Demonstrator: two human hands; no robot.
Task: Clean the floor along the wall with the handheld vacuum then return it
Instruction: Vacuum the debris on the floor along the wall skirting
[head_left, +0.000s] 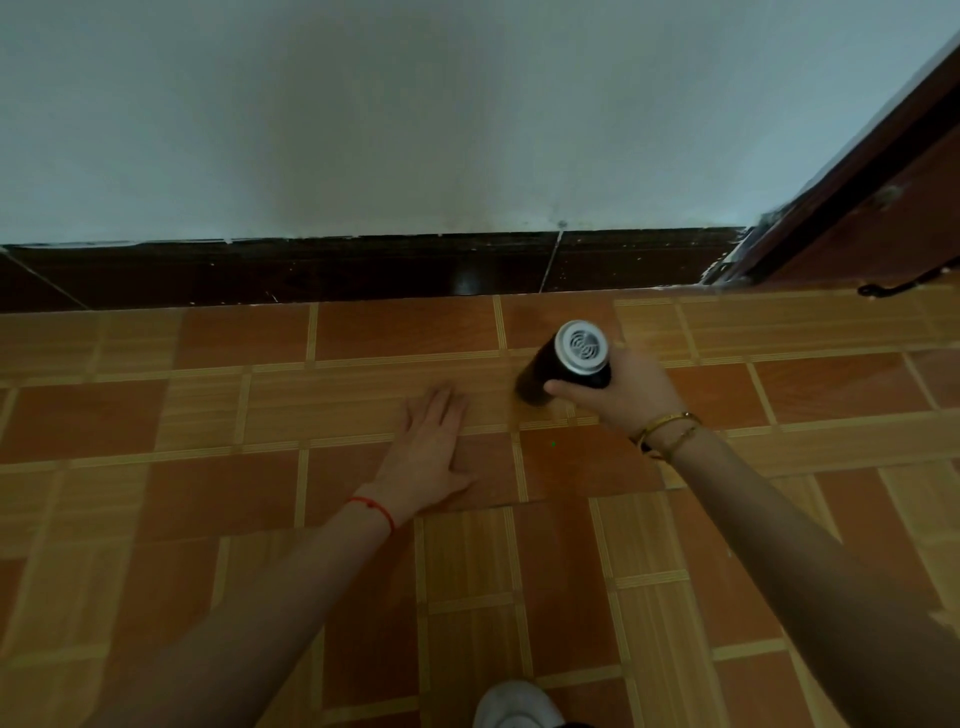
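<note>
The handheld vacuum (563, 366) is a black cylinder with a silver vented end cap facing up. My right hand (626, 389) is wrapped around its upper body, and its lower end points down at the brown tiled floor (260, 415), a short way out from the dark baseboard (363, 267). My left hand (434, 449) lies flat on the tiles with fingers spread, just left of the vacuum and not touching it. The vacuum's nozzle tip is too dark to make out.
A pale wall (415, 114) rises above the baseboard. A dark wooden door and its frame (883, 197) stand at the right, with a black latch (898, 286) near the floor. A white shoe (517, 706) shows at the bottom edge.
</note>
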